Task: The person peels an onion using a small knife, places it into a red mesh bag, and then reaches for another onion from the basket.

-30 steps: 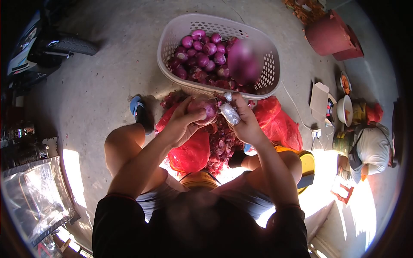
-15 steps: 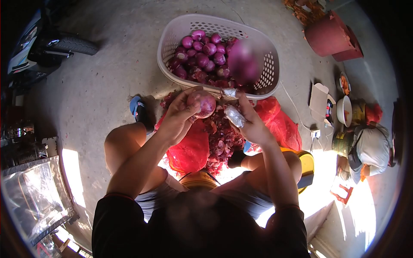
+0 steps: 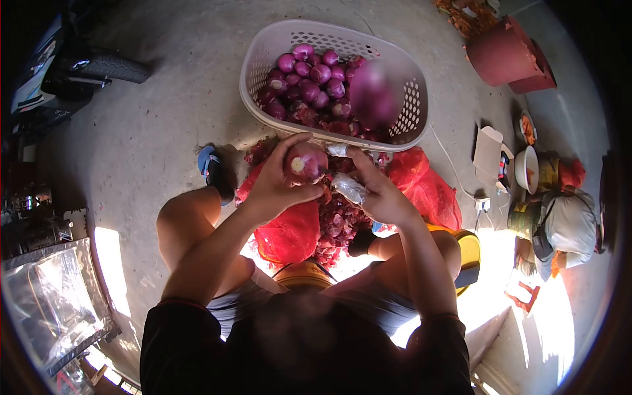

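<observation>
In my left hand [image 3: 273, 184] I hold a red onion [image 3: 305, 163], its pale cut end facing up and my fingers curled around its side. Just to the right is my right hand [image 3: 378, 191], close to the onion. Silver tape [image 3: 350, 189] wraps its thumb and forefinger, which stand apart with a gap between them; its other fingers are partly hidden. Below both hands lies a heap of loose onion skins [image 3: 336, 227]. A pale plastic basket [image 3: 263, 118] with many purple onions [image 3: 320, 74] stands just beyond; a blurred patch covers its right part.
Red mesh bags [image 3: 289, 234] lie on both sides of the skins. A yellow object [image 3: 469, 260] is beside my right knee. At right are another person [image 3: 569, 227], a white bowl [image 3: 526, 169], an open carton [image 3: 488, 155] and red tubs [image 3: 503, 52]. A wheel [image 3: 115, 67] is at left.
The onion has turned in my left hand, so its pale cut end now faces up. My right hand has moved left and slightly down, closer to the onion.
</observation>
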Demonstrator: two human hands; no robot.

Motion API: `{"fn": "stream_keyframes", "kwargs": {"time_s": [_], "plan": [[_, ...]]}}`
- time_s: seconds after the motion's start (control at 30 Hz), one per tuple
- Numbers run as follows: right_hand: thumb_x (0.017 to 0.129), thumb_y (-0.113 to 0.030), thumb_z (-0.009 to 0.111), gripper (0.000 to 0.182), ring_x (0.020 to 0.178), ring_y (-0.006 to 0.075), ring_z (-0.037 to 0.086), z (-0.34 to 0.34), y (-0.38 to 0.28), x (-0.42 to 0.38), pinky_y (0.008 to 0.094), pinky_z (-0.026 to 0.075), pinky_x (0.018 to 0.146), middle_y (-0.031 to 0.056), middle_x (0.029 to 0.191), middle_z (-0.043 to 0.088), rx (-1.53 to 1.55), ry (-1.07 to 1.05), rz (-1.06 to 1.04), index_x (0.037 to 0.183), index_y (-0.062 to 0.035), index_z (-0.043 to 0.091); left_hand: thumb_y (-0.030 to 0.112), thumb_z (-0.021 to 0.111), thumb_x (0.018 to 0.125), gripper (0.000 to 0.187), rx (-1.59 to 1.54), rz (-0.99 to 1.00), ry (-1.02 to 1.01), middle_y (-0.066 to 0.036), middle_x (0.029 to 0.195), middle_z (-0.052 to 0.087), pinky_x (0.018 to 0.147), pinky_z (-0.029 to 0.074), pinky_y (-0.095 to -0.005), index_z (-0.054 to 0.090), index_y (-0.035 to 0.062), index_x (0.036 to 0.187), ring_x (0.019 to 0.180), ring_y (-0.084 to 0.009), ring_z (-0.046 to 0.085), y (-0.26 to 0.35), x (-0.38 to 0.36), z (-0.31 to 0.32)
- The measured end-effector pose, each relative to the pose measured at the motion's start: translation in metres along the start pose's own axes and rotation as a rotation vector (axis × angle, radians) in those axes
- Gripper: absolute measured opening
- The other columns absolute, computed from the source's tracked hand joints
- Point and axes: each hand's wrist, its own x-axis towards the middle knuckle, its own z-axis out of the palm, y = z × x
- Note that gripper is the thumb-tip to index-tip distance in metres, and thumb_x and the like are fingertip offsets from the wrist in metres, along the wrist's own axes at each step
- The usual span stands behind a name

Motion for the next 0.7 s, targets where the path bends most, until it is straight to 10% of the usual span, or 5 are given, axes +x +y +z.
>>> {"fn": "stream_keyframes", "kwargs": {"time_s": [0.7], "plan": [[0.092, -0.016, 0.053, 0.062, 0.094, 0.0121, 0.054, 0.006, -0.006, 0.004, 0.0247, 0.044, 0.079, 0.0111, 0.108, 0.057, 0.269, -0.01, 0.053, 0.141, -0.0011, 0.017, 0.0, 0.079, 0.061, 0.075, 0.855, 0.387, 0.064, -0.01, 0.121, 0.05, 0.095, 0.04, -0.0314, 0.045, 0.0038, 0.127, 0.111, -0.0192, 0.05, 0.018, 0.004, -0.009]]}}
